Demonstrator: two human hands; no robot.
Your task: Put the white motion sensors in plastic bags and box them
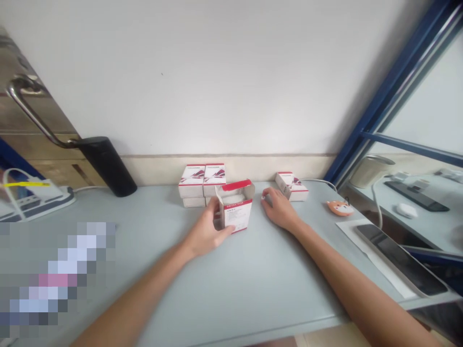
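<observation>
Grips the open red-and-white carton (235,208) in the left hand (207,232), flap up, mid-counter (253,289), just at 6 o'clock of the stacked matching boxes (201,180). Rests the right hand (280,210) palm down at the carton's 3 o'clock, fingers loosely spread, holding nothing, with a closed single box (292,187) at 1 o'clock.

A pale grey table (253,289) runs up to the wall. Mid-table at the far edge sits a stack of red-and-white boxes (202,180) (two layers), with an open box (237,212) just in front. Right of these lie a single box (292,187) and an orange fox-shaped trinket (340,208). Near right, a dark tablet (400,260) rests on a white sheet (372,260). Far left are a black cylinder (108,166) and a white power strip (39,197).
</observation>
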